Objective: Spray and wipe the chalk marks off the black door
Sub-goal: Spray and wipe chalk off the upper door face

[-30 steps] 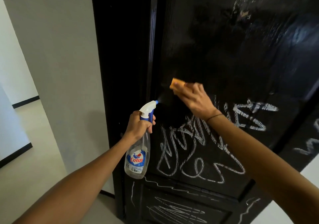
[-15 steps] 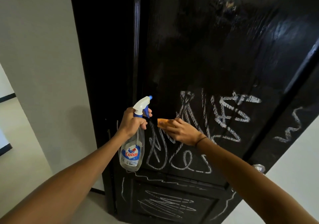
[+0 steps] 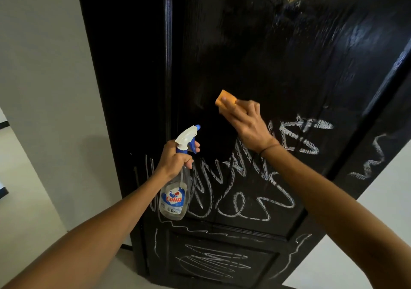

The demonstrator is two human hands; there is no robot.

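Observation:
The black door fills the view, glossy and wet-looking in its upper half. White chalk marks cover the middle panel, with more scribbles on the lower panel and the frame at right. My left hand grips the neck of a clear spray bottle with a white and blue trigger, nozzle aimed at the door. My right hand presses an orange sponge flat against the door, just above the chalk writing.
A pale wall stands left of the door frame, with light floor below it. A white wall shows at the right edge.
My right hand with the sponge has gone down onto the chalk writing and come back up above it. The bottle stays in my left hand, and the view has shifted.

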